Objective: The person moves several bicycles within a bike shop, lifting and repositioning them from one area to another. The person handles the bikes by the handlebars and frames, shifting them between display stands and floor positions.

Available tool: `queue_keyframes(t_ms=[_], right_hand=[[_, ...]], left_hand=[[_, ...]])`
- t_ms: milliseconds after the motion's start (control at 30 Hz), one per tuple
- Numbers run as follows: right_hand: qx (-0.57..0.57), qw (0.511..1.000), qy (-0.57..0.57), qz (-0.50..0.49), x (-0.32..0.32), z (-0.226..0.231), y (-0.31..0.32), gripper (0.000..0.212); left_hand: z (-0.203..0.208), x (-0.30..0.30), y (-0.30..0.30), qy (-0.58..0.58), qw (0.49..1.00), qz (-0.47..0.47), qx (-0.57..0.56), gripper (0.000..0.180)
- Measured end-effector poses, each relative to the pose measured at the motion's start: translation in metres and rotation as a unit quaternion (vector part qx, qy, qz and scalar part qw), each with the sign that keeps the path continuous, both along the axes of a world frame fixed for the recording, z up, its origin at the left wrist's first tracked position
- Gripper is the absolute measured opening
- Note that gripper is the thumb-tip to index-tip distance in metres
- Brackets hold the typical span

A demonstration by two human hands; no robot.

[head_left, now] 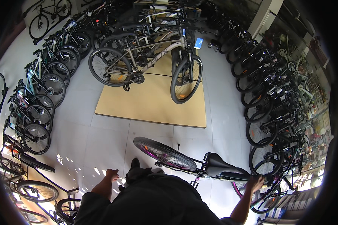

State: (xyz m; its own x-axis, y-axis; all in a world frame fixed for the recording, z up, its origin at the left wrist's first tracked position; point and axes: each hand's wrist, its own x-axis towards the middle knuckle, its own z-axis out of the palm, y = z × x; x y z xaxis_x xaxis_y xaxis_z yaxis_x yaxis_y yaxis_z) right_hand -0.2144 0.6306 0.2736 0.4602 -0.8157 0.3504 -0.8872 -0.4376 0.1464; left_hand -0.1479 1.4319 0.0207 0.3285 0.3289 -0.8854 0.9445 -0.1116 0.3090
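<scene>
A dark bicycle with purple rims stands crosswise just ahead of me, its knobby rear wheel (pixel 164 153) to the left and its black saddle (pixel 218 165) at the middle. My right hand (pixel 255 182) is closed around its front end, by the handlebar area; the exact part gripped is hidden under the fingers. Below that hand, part of the purple front wheel (pixel 238 188) shows. My left hand (pixel 112 175) hangs at my left side with the fingers curled in, nothing visible in it and apart from the bicycle.
Ahead, a grey-brown bicycle (pixel 154 60) and others stand on a low tan platform (pixel 150 105). Rows of bicycles line the left (pixel 37 138) and right (pixel 263 129) sides. The front of the held bicycle is close to the right row. Pale tiles (pixel 105 144) cover the floor.
</scene>
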Motion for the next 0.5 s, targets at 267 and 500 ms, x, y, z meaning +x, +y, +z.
queue_keyframes(t_ms=[267,500], right_hand=[[0.227,0.946,0.003,0.233,0.137,-0.076,0.1,0.07],[0.3,0.929,0.075,0.203,0.176,-0.1,0.161,0.068]], left_hand=[[0.028,-0.004,0.003,-0.053,0.997,0.04,-0.029,0.033],[0.058,-0.049,0.016,-0.058,0.993,0.105,-0.011,0.027]])
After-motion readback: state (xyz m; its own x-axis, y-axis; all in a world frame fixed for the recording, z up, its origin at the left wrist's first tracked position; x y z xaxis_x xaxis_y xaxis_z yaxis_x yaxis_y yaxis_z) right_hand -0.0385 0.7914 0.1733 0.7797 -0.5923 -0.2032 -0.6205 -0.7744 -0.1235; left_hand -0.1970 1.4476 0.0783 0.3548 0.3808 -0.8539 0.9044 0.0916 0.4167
